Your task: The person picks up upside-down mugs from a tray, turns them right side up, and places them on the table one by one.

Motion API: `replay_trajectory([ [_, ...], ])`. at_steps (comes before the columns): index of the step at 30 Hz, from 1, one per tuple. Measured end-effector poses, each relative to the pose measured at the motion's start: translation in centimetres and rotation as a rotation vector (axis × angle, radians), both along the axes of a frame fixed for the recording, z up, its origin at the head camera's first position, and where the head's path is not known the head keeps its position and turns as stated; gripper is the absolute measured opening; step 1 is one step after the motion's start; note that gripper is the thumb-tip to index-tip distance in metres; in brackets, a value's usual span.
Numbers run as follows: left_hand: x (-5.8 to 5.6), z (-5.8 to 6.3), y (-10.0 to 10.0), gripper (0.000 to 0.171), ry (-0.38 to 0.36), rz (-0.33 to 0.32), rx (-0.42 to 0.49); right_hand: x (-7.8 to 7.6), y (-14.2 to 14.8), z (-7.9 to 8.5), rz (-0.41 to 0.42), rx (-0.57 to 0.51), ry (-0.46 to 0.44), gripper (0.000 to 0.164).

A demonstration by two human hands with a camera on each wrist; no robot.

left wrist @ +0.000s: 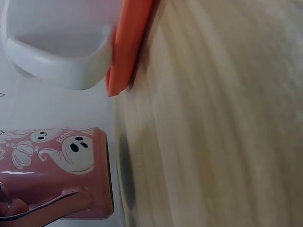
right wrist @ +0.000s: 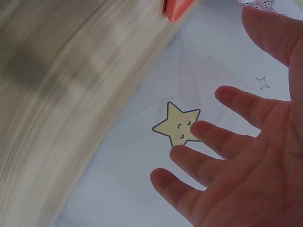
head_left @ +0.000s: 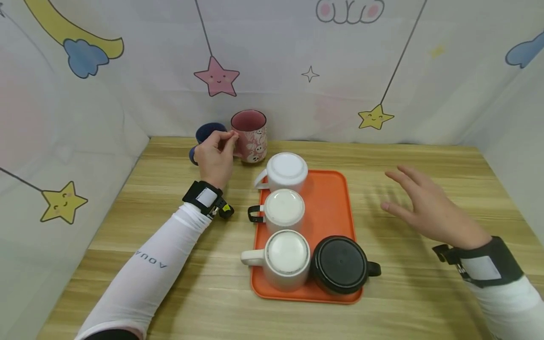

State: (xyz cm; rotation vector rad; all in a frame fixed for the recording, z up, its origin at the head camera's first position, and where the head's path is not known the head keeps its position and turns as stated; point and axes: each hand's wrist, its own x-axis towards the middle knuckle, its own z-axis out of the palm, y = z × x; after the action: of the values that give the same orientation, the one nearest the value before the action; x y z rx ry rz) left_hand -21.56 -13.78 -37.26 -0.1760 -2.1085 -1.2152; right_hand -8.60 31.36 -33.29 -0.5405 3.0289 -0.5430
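At the back of the table, my left hand [head_left: 216, 160] pinches the handle of an upright pink mug [head_left: 255, 141] with white ghost drawings. Its handle [left wrist: 52, 208] and a fingertip show in the left wrist view, where the base sits close to the tabletop over a dark shadow. A dark blue mug [head_left: 208, 128] stands just left of it, partly hidden behind that hand. My right hand [head_left: 433, 208] hovers right of the orange tray [head_left: 327, 203], fingers spread and holding nothing; the right wrist view shows its palm and fingers [right wrist: 232, 137].
Upside down on the tray's left side stand a white mug [head_left: 286, 170], a white mug with a black handle [head_left: 284, 210] and a cream mug [head_left: 286, 257]. An upturned black mug [head_left: 341, 264] stands at the front right. A printed cloth [head_left: 276, 108] hangs behind the table.
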Motion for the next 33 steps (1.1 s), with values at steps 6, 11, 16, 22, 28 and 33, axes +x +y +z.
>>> replay_trajectory([
  [6,0.0,-0.5,0.0,0.018,0.010,0.004,0.005,0.0,0.2,-0.1,0.007,0.007,0.013,0.083],
  [11,0.0,-0.8,-0.1,0.017,0.038,-0.006,0.006,0.1,0.3,-0.2,0.011,0.020,0.015,0.085],
  [16,-0.1,-1.0,-0.2,0.016,0.059,-0.010,0.013,0.1,0.3,-0.2,0.024,0.018,0.021,0.085],
  [22,-0.1,-1.1,-0.2,0.013,0.065,-0.023,0.014,0.2,0.2,-0.3,0.028,0.016,0.009,0.086],
  [28,0.2,-1.3,-0.3,0.014,0.053,-0.040,-0.001,0.3,0.3,-0.4,0.025,0.018,0.002,0.086],
  [33,0.4,-1.5,-0.6,0.015,0.030,-0.054,-0.006,0.4,0.3,-0.5,0.036,0.014,0.010,0.085],
])
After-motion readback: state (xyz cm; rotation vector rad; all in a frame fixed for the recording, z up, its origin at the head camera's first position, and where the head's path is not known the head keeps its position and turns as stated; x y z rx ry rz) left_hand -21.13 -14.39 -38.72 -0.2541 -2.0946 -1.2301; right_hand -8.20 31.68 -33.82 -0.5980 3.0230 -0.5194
